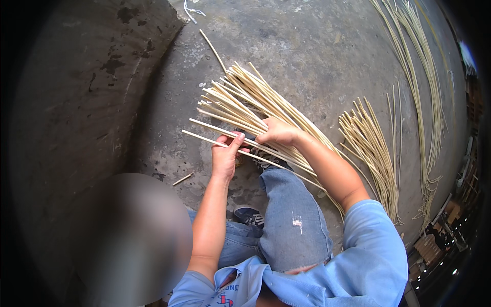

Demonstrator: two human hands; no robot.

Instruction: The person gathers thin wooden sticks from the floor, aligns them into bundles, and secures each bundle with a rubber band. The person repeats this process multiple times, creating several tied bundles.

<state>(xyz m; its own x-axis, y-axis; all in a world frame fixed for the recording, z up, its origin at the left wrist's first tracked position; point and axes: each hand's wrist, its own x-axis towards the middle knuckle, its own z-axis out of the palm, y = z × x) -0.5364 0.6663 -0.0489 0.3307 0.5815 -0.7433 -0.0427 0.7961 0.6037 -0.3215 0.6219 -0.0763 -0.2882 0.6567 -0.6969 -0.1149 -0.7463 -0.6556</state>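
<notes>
My right hand (279, 132) is closed round a thick bundle of pale cane sticks (230, 106), held slantwise over my lower leg. Nearer to me, my left hand (224, 156) pinches two cane sticks (199, 136) between thumb and fingers, a little apart from the bundle. Their far ends run down to the right, past my knee. Just beyond the bundle, a second pile of cane sticks (296, 116) lies on the floor. The right hand's fingertips are partly hidden by the canes.
To the right, another bundle of shorter canes (369, 148) rests on the concrete floor (317, 41), with long thin strands (417, 97) beyond it. A short offcut (183, 179) lies at the left. White string (192, 11) is at the top, beside a dark raised block (97, 77).
</notes>
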